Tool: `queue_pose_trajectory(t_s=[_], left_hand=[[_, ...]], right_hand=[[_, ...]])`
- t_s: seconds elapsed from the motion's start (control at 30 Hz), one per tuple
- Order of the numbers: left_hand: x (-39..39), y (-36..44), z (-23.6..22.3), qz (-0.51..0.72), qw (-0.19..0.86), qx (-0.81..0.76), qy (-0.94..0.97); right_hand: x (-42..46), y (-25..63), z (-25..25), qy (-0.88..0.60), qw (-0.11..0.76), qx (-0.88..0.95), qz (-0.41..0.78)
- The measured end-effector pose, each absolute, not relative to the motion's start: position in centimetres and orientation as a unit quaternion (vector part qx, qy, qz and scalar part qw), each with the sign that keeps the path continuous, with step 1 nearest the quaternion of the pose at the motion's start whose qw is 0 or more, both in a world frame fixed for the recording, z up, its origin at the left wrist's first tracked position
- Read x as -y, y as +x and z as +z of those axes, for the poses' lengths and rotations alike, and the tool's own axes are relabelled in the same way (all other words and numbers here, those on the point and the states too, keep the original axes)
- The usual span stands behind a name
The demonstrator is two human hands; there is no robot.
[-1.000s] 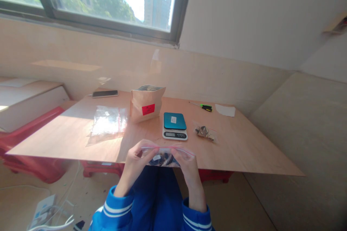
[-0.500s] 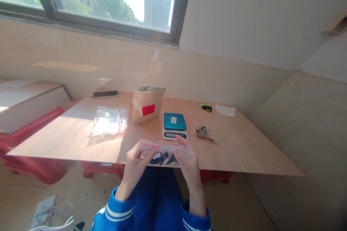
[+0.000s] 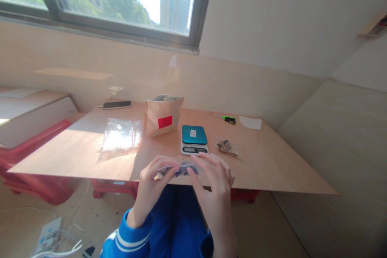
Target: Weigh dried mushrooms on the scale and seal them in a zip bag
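My left hand (image 3: 152, 181) and my right hand (image 3: 213, 179) hold a small clear zip bag (image 3: 181, 168) with dark pieces inside, just at the near edge of the wooden table (image 3: 266, 165). The bag lies nearly flat between my fingers; my right fingers are spread over its right end. Right behind it stands a small white scale with a teal top (image 3: 194, 139). A second small filled bag (image 3: 228, 147) lies to the right of the scale. A brown paper pouch with a red label (image 3: 161, 116) stands open behind and to the left of the scale.
A pile of empty clear zip bags (image 3: 121, 139) lies on the left in sunlight. At the back are a phone (image 3: 117, 105), a green-handled tool (image 3: 226, 119) and a white paper slip (image 3: 250, 122). Red stools (image 3: 36, 161) and cables on the floor sit left.
Both hands have lifted the bag a little and tipped it flatter toward the table edge. My right fingers have opened out over its right end.
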State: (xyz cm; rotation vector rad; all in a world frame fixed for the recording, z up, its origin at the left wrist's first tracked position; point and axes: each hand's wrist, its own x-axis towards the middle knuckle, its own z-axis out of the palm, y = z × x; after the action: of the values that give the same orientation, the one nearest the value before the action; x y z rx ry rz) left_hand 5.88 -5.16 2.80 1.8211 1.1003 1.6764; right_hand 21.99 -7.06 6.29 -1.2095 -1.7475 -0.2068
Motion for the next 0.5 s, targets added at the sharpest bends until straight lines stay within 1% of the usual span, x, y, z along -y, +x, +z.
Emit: queue_pose_trajectory(t_s=[0.17, 0.27, 0.33, 0.5], left_hand=[[5.3, 6.2, 3.2, 0.601, 0.214, -0.393, 0.662], [5.1, 6.3, 3.3, 0.599, 0.233, -0.393, 0.657], [5.0, 6.4, 3.2, 0.598, 0.266, -0.401, 0.641], [4.6, 6.5, 3.0, 0.593, 0.391, -0.436, 0.553]], right_hand=[[6.3, 21.6, 5.1, -0.483, 0.492, 0.724, -0.029], [6.0, 21.8, 4.8, -0.48, 0.495, 0.724, -0.01], [5.9, 21.7, 4.8, -0.486, 0.495, 0.72, 0.006], [5.8, 21.2, 4.6, -0.491, 0.488, 0.72, 0.055]])
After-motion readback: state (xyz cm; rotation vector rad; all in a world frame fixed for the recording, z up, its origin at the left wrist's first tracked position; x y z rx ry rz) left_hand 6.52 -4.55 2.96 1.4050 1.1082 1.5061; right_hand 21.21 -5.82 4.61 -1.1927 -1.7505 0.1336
